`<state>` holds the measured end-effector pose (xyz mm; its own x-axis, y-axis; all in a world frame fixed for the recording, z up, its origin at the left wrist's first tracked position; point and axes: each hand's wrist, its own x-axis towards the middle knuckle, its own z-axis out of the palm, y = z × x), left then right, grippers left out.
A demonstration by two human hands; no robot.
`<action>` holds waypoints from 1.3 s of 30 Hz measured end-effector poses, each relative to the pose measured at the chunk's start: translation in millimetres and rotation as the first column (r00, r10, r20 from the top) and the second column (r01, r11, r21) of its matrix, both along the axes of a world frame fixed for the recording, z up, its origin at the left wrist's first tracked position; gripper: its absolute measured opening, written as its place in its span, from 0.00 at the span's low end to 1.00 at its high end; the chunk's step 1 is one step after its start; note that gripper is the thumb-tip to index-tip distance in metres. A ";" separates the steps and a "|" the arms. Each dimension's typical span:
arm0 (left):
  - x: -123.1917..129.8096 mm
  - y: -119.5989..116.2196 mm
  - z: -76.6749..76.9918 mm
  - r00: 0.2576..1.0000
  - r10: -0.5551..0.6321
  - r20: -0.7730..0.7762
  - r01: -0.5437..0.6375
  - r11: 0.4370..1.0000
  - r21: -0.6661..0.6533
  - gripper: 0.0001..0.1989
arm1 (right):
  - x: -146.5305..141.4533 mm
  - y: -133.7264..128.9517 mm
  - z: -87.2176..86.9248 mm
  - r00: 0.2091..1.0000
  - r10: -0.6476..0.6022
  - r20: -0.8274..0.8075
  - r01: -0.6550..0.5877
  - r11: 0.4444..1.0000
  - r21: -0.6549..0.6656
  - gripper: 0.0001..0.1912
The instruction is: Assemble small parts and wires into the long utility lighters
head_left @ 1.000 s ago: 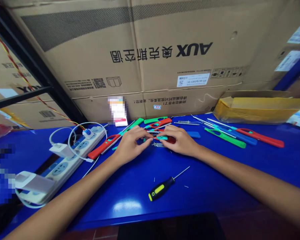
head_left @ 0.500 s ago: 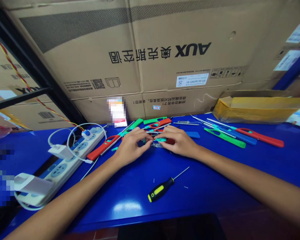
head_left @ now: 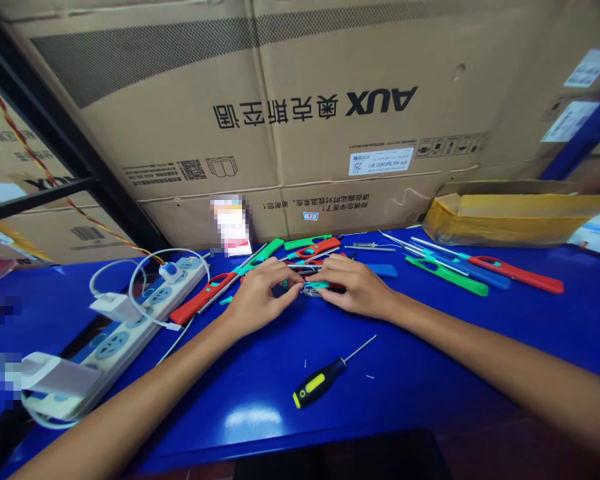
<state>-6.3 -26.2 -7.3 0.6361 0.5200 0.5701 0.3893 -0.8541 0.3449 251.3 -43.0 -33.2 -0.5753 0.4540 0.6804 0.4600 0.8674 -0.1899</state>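
**Small teal bit (head_left: 317,285) calls for a soft pinch**

The teal bit is up in the right hand (head_left: 355,287), over the blue surface (head_left: 405,373) and close to some silver parts (head_left: 311,291). The thumb and fingers of that hand pinch it. The left hand (head_left: 265,297) is just beside it, with its finger and thumb tips close together. I can't tell if they pinch something too, as that spot is small and a bit blurry.

The teal bit looks like hard, smooth plastic. I think it is very light and stiff, but it could slip or flip if squeezed at one edge. Thin ends might snap. The best hold is likely on its two long sides, near the middle, with just the fingertips.

The screwdriver (head_left: 320,383) lies nearer the person. Its fat black and yellow handle looks easy to grip.
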 end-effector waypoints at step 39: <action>0.1 2.4 -0.4 1.000 -0.004 -0.016 0.001 0.984 -0.176 0.09 | 1.3 -2.4 1.0 0.982 -0.079 0.174 0.037 0.971 0.236 0.11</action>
